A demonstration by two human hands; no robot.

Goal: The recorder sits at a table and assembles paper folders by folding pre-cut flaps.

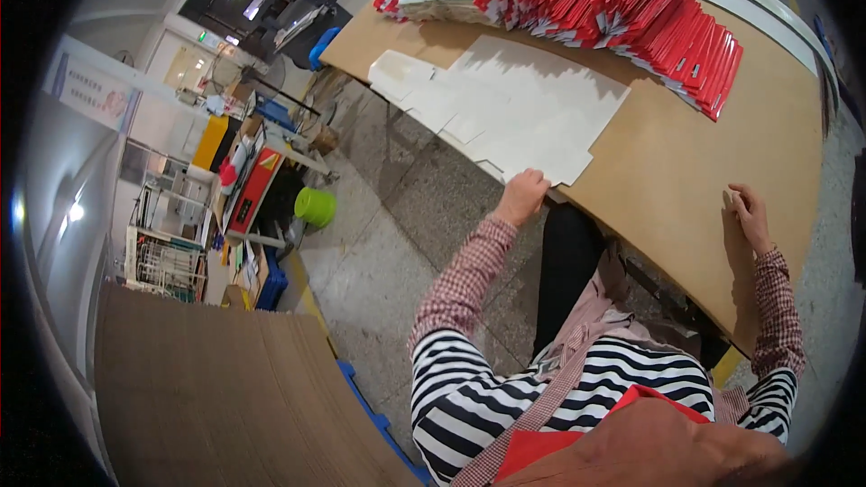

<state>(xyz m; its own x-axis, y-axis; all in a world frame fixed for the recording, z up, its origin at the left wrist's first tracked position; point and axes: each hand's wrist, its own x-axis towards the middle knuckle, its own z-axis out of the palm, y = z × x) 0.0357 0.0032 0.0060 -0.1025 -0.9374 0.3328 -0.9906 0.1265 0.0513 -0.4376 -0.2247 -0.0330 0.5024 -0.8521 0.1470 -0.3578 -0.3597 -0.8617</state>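
Note:
A flat white die-cut cardboard blank (532, 108) lies on the brown table (667, 180), with tabs and notches along its near left edge. My left hand (525, 197) is closed on the blank's near corner at the table edge; its fingertips are partly hidden. To the right, my right hand (750, 219) is over the tabletop, holding nothing, its fingers loosely bent and apart, casting a shadow. A long row of red folded cartons (622, 9) leans tightly packed along the far side of the table, beyond the blank.
A tall stack of brown cardboard sheets (225, 379) stands at lower left on a blue pallet (361, 388). On the floor is a green bucket (315, 206), near a red-fronted machine (253, 189). A dark machine (302, 22) stands past the table's far left corner.

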